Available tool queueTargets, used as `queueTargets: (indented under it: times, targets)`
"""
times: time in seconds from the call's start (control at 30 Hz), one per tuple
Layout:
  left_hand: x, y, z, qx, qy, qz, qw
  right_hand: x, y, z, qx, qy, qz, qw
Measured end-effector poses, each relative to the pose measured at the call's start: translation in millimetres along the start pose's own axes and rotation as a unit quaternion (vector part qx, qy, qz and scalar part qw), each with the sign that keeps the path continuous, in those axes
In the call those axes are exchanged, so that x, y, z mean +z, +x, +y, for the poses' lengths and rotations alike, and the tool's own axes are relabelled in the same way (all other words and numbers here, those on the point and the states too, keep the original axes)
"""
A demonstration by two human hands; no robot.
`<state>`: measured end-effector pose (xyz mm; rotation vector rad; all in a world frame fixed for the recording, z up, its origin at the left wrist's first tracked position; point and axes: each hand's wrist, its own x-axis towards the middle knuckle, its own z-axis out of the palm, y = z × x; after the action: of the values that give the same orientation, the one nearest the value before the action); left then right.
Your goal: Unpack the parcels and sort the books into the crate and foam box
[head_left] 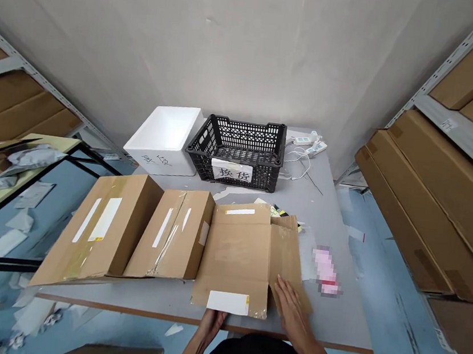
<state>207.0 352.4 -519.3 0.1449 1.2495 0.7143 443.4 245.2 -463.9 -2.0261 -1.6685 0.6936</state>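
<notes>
Pressing down on a brown cardboard flap [289, 258], the person's right grip [292, 310] lies spread and flat, with its fingers fanned and pinching nothing. The left grip [210, 324] sits curled at the near edge of a flattened cardboard mailer [234, 263], its fingers partly hidden by the cardboard, so whether it pinches that edge cannot be told. The work in hand appears to be handling this mailer and its flap, and any move on the flap seems to call for one grip steadying the sheet while the other lifts or folds. The mailer lies on the grey surface [345, 311] near the person's edge of it, its long axis running roughly away from the person toward a black plastic crate [237, 151]. A white label [227, 302] marks its near end, and the flap lies along its right side, slanting slightly. Two taped cardboard boxes [103, 229] [173, 232] lie side by side just left of the mailer, and a blurred pink thing [326, 271] lies just right of the flap. Farther back, a white foam box [164, 136] stands beside the crate, and a white power strip [311, 145] lies behind it.
</notes>
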Motion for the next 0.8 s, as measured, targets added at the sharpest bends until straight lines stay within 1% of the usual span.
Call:
queueTargets:
  times: [0.07,0.1,0.17,0.23,0.27,0.3,0.33,0.37,0.4,0.47,0.53,0.57,0.63,0.73,0.8]
  targets:
    - [-7.2,2.0,-0.7,-0.013,0.017,0.029,0.999,-5.2,-4.2,-3.8,0.013,0.0,-0.041,0.999]
    - [-12.0,1.7,1.1,-0.002,0.028,0.041,0.999,-12.3,-5.7,-5.4,0.018,0.009,-0.063,0.998]
    - [-22.4,-2.7,9.5,0.054,0.04,0.054,0.996,-33.6,-4.9,-6.1,0.016,0.052,-0.125,0.991]
    - [-31.4,-12.2,23.8,0.119,0.03,0.049,0.991,-59.1,5.1,-1.2,0.001,0.131,-0.2,0.971]
    - [-34.0,-18.1,32.3,0.143,0.022,0.041,0.989,-71.1,14.6,3.8,-0.005,0.174,-0.219,0.96]
    - [-34.7,-23.9,41.0,0.159,0.019,0.032,0.987,-81.8,27.1,10.4,-0.001,0.208,-0.221,0.953]
    - [-33.2,-28.8,49.4,0.166,0.028,0.032,0.985,-90.8,42.5,18.5,0.017,0.224,-0.193,0.955]
    - [-29.4,-32.5,56.9,0.168,0.05,0.045,0.983,-98.0,60.1,27.6,0.046,0.221,-0.141,0.964]
    - [-23.7,-34.3,63.0,0.169,0.085,0.066,0.98,-103.5,79.3,37.3,0.065,0.211,-0.097,0.97]
    - [-9.7,-32.6,69.7,0.164,0.164,0.116,0.966,-110.6,118.2,56.5,0.086,0.196,-0.029,0.976]
    - [2.4,-26.2,69.2,0.163,0.213,0.154,0.951,-113.4,152.1,71.9,0.091,0.195,0.009,0.977]
    - [6.0,-22.7,67.1,0.171,0.224,0.161,0.946,-113.3,165.5,77.2,0.09,0.2,0.015,0.976]
    - [8.1,-17.5,61.6,0.199,0.25,0.162,0.934,-110.0,184.0,82.4,0.084,0.217,0.001,0.972]
    - [2.9,-16.4,57.7,0.224,0.331,0.136,0.906,-99.9,195.6,80.1,0.072,0.25,-0.05,0.964]
    - [-1.9,-18.0,60.1,0.212,0.362,0.125,0.899,-93.7,199.1,76.5,0.07,0.266,-0.08,0.958]
